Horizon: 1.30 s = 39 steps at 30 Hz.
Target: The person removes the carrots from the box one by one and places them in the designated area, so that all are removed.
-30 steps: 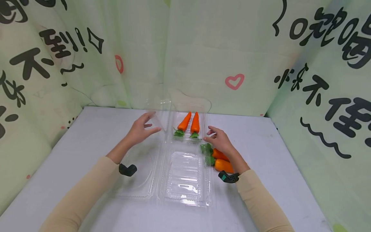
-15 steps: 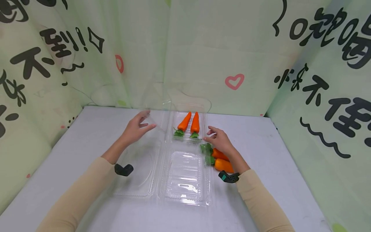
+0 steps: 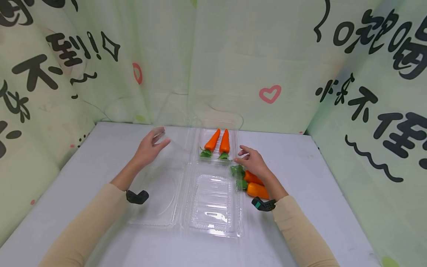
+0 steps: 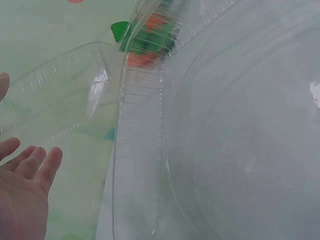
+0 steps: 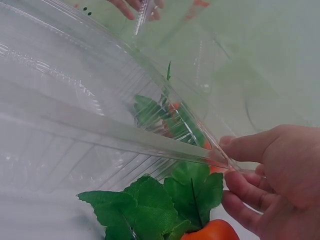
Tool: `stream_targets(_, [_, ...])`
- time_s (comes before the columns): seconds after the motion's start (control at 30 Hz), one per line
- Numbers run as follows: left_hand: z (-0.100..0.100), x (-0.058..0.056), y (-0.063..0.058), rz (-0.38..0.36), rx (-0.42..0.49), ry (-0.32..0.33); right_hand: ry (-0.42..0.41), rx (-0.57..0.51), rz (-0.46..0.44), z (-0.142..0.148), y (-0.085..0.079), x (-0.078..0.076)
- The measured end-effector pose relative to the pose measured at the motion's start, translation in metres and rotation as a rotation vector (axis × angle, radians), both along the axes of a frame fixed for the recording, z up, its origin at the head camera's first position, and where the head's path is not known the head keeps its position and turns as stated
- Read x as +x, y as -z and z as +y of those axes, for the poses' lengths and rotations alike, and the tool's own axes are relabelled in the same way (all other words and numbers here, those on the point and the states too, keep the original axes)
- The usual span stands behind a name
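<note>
My left hand (image 3: 150,146) is at the raised clear lid (image 3: 175,111) of the far plastic box (image 3: 235,142). Its thumb stands apart from the bent fingers, and the left wrist view has the lid (image 4: 65,95) beside the fingertips. With thumb and fingers, my right hand (image 3: 251,161) pinches a clear corner at the box's near right, plainest in the right wrist view, where the hand (image 5: 280,175) comes in from the right. Two orange carrots (image 3: 212,141) with green leaves lie inside the far box, tips away from me.
A second clear box (image 3: 213,200) lies in front, its lid (image 3: 160,200) opened flat to the left. Two more leafy carrots (image 3: 257,190) rest on the table right of it, partly under my right forearm. A printed curtain (image 3: 227,66) surrounds the white table (image 3: 287,163).
My left hand has moved left and slightly back towards me, and the raised lid has swung left with it. The right hand and the carrots have stayed in place.
</note>
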<state>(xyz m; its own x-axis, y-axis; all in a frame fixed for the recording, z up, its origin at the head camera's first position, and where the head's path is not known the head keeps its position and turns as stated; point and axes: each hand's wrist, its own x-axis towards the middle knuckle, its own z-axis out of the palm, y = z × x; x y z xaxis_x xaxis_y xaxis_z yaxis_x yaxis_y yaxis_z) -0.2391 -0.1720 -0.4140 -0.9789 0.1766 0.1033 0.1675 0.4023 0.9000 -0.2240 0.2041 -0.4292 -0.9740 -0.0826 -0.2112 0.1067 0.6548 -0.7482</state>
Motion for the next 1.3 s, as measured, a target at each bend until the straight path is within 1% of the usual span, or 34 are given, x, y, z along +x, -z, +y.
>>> stream_targets(0.23, [-0.006,0.002,0.003,-0.016,-0.018,-0.055,0.005,-0.004,0.003,0.000,0.001,0.000])
stream_targets(0.4, [-0.010,0.005,0.003,-0.025,-0.006,-0.077,0.011,-0.007,-0.005,0.001,0.001,0.000])
stream_targets(0.63, [-0.016,0.007,0.005,-0.039,0.007,-0.087,0.008,-0.018,-0.012,0.001,0.000,0.001])
stream_targets(0.83, [-0.022,0.009,0.006,-0.036,0.008,-0.087,0.005,-0.024,-0.011,0.001,-0.001,0.002])
stream_targets(1.03, [-0.026,0.010,0.006,-0.048,0.020,-0.081,0.002,-0.025,-0.008,0.001,0.000,0.002])
stream_targets(1.3, [-0.033,0.007,0.013,-0.035,-0.059,-0.095,-0.006,-0.023,-0.002,0.002,0.002,0.001])
